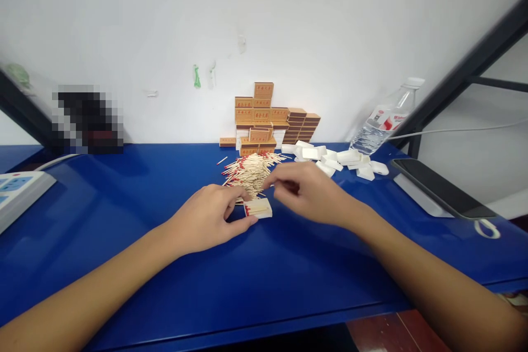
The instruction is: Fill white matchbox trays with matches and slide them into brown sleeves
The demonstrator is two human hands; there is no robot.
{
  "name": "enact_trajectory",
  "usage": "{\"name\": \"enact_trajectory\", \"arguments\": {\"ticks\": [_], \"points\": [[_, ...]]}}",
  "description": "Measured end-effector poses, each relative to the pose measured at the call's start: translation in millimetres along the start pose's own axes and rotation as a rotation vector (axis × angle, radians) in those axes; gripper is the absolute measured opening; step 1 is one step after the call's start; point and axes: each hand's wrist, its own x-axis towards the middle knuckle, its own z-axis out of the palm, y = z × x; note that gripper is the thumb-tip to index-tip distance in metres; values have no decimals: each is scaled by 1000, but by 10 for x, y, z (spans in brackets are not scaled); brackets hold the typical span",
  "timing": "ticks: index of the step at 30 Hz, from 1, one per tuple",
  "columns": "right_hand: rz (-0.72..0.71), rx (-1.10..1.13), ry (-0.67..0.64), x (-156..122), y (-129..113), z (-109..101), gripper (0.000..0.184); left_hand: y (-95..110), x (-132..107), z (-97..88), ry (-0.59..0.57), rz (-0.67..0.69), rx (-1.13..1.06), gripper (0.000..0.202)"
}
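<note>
My left hand [212, 217] grips the left end of a small white matchbox tray [260, 209] between thumb and fingers. Several matches with red heads lie inside that tray, their heads toward my left hand. Just beyond it is a heaped pile of loose matches [248, 173] on the blue table. My right hand [303, 190] is at the right edge of the pile, thumb and fingertips drawn together; whatever is between them is too small to make out.
Stacked matchboxes [262, 115] stand against the wall behind the pile. White empty trays [325, 158] lie scattered to their right, near a tilted plastic bottle [383, 118]. A phone [441, 187] rests on a white box at right; a power strip [20, 192] sits at left.
</note>
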Motion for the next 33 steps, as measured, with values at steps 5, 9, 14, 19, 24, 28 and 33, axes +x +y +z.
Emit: {"name": "enact_trajectory", "arguments": {"ticks": [5,9,14,19,24,28,33], "points": [[225,-134,212,63,316,-131,20,-30,8,-30,32,-22,-26,33],[376,-329,97,65,606,-188,17,-17,3,-42,-9,-5,-35,35],[234,-331,-63,46,936,-159,22,-18,5,-34,-9,0,4,37],[235,-279,-125,56,1057,-138,10,4,-10,-18,-74,9,29,36],[231,-236,-157,65,1011,-95,15,46,-20,-18,-58,37,109,38],[241,-252,10,135,971,41,17,43,-14,-17,-57,52,117,38],[224,-346,113,198,1015,186,11,31,-21,0,-48,60,143,40]]}}
